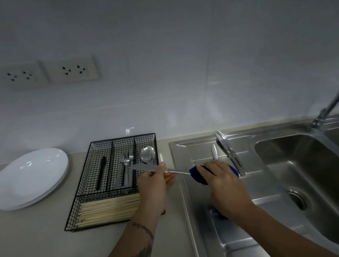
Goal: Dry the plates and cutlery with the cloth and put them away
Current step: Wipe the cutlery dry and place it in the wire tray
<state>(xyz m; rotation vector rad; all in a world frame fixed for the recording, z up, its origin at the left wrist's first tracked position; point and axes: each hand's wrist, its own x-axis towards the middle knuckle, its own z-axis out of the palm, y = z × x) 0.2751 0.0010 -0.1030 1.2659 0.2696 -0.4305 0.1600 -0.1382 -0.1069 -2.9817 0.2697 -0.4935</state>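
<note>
The left hand [154, 183] pinches a table knife [159, 169] mid-length, fingers curled — blade pointing to ten o'clock over the wire cutlery tray [114, 179]. The right hand [220, 178] grips a blue cloth [198, 173] around the knife's handle end, above the sink drainboard [235, 229]. White plates [28, 179] sit stacked at nine o'clock.

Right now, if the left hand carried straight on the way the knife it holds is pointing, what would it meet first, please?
Probably the forks in the wire cutlery tray: the left hand aims the knife up-left over them, though height is unclear.
</note>
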